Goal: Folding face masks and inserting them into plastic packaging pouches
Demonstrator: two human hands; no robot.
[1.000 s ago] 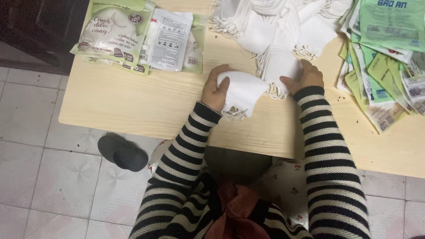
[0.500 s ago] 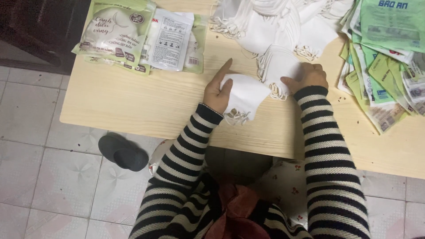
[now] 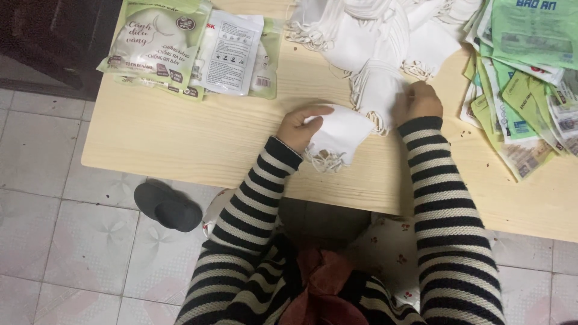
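Since the earlier frame the left hand [image 3: 298,127] has curled its thumb over the folded white face mask [image 3: 337,135], fingers pinching its left edge; that mask lies on the wooden tabletop [image 3: 198,138] near the front rim, ear loops trailing at 6 o'clock; at 2 o'clock from it the right hand [image 3: 416,101] is closed in a loose fist, fingers gripping the edge of the white mask pile [image 3: 367,36]; packaged masks [image 3: 180,45] sit at 10 o'clock; green wrappers [image 3: 524,66] lie at 3 o'clock.
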